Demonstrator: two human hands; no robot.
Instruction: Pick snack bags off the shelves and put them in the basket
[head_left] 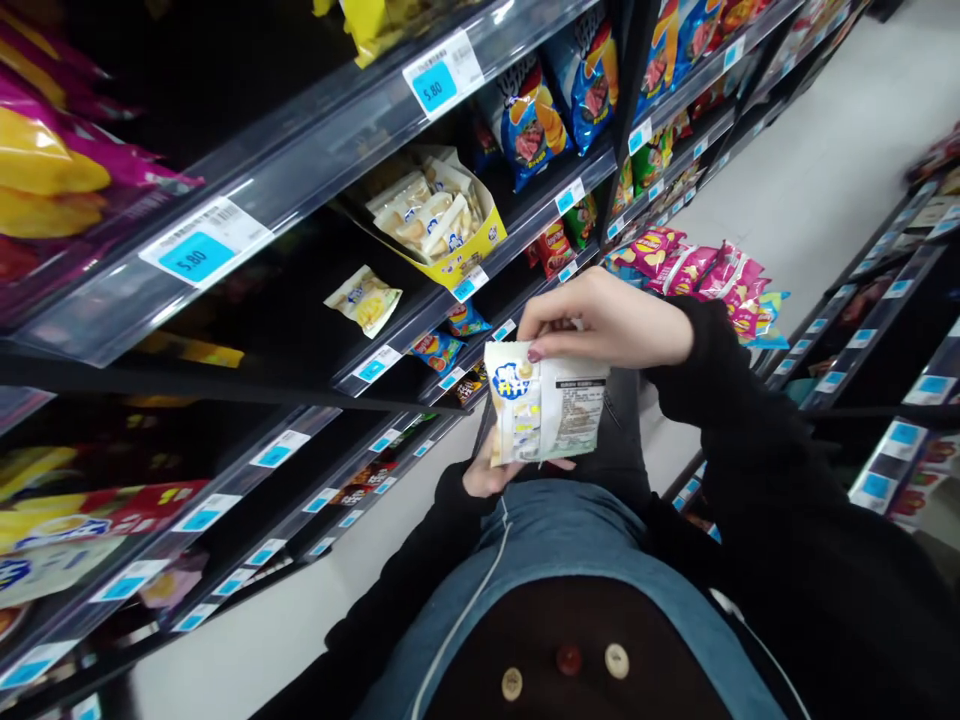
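A small white snack packet with a blue logo and a panel of fine print is held in front of my body, its printed back facing up. My right hand pinches its top edge between thumb and fingers. From below, my left hand supports the lower left corner, with most of its fingers hidden behind the packet. On the shelf to the left lies a similar single packet. Beside that one, a yellow display box holds several more white packets.
Shelves with blue price labels run along the left, stocked with chip bags. Pink bags hang or stand past my right wrist. Another shelf row stands on the right, with pale floor between the rows. A white cord hangs over my apron.
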